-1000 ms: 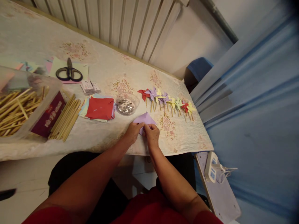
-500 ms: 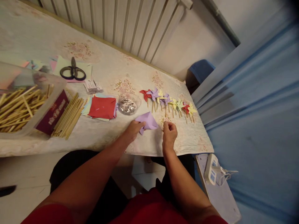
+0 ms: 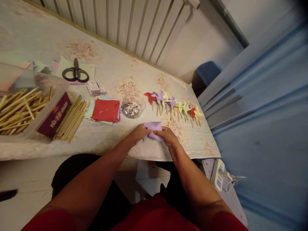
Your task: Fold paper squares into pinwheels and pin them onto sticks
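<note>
A lilac square of paper (image 3: 153, 129), partly folded, lies near the table's front edge. My left hand (image 3: 139, 133) pinches its left side and my right hand (image 3: 168, 136) closes on its right side, so both hold it just above the tablecloth. Beyond the hands stands a small clear bowl of shiny pins (image 3: 132, 107). To its right lies a row of finished paper pinwheels on sticks (image 3: 174, 104), red, lilac and yellow.
A stack of coloured paper squares (image 3: 105, 110) with red on top, loose wooden sticks (image 3: 69, 120), a clear tub of sticks (image 3: 21, 106), black scissors (image 3: 75, 73) and small white boxes (image 3: 95, 88) lie left. A power strip (image 3: 218, 175) sits on a ledge lower right.
My right hand left the paper and moved right half a second ago, then came back onto its right side. The left hand kept hold throughout; the paper now looks more folded.
</note>
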### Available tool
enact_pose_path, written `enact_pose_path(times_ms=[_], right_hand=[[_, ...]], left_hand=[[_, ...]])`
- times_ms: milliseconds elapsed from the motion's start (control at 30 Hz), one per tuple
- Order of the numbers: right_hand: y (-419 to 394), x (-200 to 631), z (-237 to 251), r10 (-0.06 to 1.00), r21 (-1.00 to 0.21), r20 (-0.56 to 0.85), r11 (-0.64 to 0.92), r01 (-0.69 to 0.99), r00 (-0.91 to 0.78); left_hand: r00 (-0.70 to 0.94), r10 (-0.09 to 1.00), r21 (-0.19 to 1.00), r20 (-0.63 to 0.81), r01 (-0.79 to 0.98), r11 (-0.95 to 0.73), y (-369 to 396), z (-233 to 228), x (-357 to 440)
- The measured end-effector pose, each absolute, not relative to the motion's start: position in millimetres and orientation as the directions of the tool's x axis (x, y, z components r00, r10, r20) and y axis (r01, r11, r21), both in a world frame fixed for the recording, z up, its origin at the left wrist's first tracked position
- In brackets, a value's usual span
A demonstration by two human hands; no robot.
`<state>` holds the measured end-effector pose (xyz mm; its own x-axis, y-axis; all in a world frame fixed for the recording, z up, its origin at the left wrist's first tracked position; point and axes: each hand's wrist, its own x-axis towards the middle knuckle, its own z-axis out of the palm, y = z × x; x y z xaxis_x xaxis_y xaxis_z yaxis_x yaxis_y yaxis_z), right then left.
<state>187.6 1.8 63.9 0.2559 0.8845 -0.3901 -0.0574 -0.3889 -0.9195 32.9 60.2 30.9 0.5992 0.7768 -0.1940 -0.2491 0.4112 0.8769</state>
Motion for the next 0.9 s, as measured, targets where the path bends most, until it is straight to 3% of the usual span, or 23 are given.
enact_pose_path(times_ms=[333,567,700,900], right_hand=[[5,192,56,0.885,-0.911,-0.346,-0.396,0.116,0.311],[4,190,47,0.899,-0.924,-0.306,-0.359,0.129,0.313],[5,186,46,0.891,-0.952,-0.282,-0.307,0.014,0.355],[10,172,53,0.849,-0.967,-0.229,-0.141,-0.212,0.477]], left_hand=[[0.572,0.803,0.961,-0.168,-0.087,0.263,64,35,35],[0.59,0.79,0.945,-0.168,-0.132,0.299,62,36,33],[0.626,0.751,0.86,-0.21,-0.247,0.447,62,34,30],[0.647,0.706,0.582,-0.288,-0.467,0.666,62,33,29]])
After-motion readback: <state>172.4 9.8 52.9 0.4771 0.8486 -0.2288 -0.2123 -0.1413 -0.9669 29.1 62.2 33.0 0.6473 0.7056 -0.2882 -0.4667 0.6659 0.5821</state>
